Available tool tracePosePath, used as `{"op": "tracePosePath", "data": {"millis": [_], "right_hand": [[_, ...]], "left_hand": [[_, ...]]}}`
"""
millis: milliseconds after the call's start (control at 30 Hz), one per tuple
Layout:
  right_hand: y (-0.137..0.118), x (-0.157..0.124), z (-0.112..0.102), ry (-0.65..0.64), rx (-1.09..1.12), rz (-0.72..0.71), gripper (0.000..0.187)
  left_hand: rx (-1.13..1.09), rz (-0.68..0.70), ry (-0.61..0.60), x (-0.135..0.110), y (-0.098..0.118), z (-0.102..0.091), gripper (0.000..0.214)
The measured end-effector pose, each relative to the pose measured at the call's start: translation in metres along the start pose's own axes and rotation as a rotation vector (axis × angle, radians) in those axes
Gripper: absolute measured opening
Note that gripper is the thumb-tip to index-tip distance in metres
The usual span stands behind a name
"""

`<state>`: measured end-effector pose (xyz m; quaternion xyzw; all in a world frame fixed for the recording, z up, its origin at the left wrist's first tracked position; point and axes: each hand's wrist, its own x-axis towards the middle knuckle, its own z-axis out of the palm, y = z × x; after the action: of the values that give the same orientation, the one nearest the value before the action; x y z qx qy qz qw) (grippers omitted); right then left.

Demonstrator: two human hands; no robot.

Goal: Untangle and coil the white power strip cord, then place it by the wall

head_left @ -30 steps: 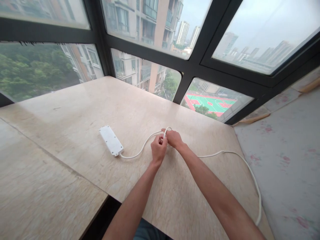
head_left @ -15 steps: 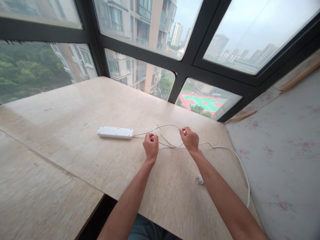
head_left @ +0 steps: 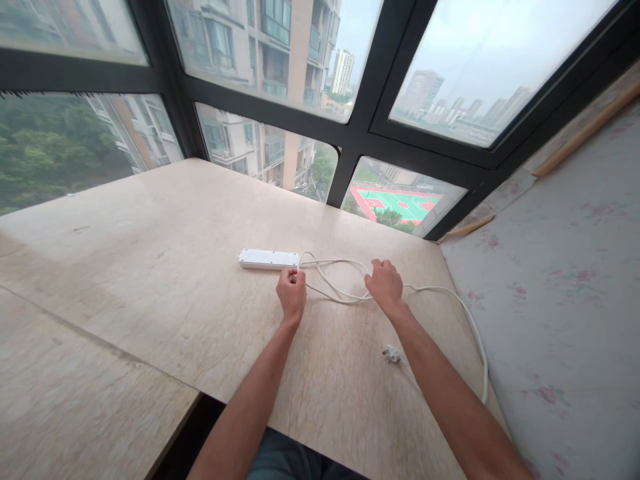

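Note:
A white power strip [head_left: 269, 259] lies on the stone-look countertop, its right end just behind my left hand [head_left: 291, 293]. The fingers of that hand are pinched on the white cord [head_left: 340, 301], near where it leaves the strip. My right hand [head_left: 385, 285] is closed on the far side of the loops, its fingertips on the cord. Between both hands the cord forms overlapping loops on the surface. From the right hand it runs along the wall side and curves back toward me. The plug [head_left: 393, 355] rests left of my right forearm.
Dark-framed windows [head_left: 270, 107] rise behind the countertop [head_left: 150, 267]. A flower-patterned wall [head_left: 565, 300] bounds the right side. Toward the front left, a seam crosses the surface, and a dark gap [head_left: 193, 427] opens beside my left forearm.
The power strip has slid right, close to my left hand. The cord loops have shifted and lie lower between my hands. The camera view has turned slightly.

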<state>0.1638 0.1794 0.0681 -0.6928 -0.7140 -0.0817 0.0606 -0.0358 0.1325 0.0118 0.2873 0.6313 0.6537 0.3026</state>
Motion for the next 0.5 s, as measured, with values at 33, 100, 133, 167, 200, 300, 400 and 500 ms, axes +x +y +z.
{"op": "tracePosePath", "data": {"millis": [33,100,133,167,200,300,400,500], "right_hand": [[-0.009,0.001,-0.001,0.038,-0.005,-0.104,0.026],[-0.031,0.003,-0.001,0.053,0.053,-0.339,0.024],[-0.043,0.006,0.000,0.034,0.102,-0.444,0.024],[-0.055,0.009,0.003,0.003,0.151,-0.532,0.024],[-0.067,0.012,0.006,-0.026,0.189,-0.590,0.025],[-0.096,0.025,0.019,-0.078,0.161,-0.609,0.024],[-0.111,0.036,0.031,-0.104,0.099,-0.585,0.020],[-0.112,0.039,0.036,-0.099,0.101,-0.598,0.020]], "left_hand": [[0.003,0.008,-0.004,0.001,-0.001,0.000,0.011],[0.014,0.017,-0.014,0.002,-0.002,0.000,0.012],[0.019,0.015,-0.017,0.003,-0.003,0.000,0.012],[0.023,0.009,-0.019,0.003,-0.003,-0.001,0.012],[0.024,0.002,-0.020,0.004,-0.003,-0.001,0.012],[0.008,-0.024,-0.022,0.005,-0.003,-0.003,0.013],[-0.007,-0.043,-0.023,0.006,-0.002,-0.005,0.014],[-0.008,-0.058,-0.022,0.008,-0.001,-0.005,0.015]]}}
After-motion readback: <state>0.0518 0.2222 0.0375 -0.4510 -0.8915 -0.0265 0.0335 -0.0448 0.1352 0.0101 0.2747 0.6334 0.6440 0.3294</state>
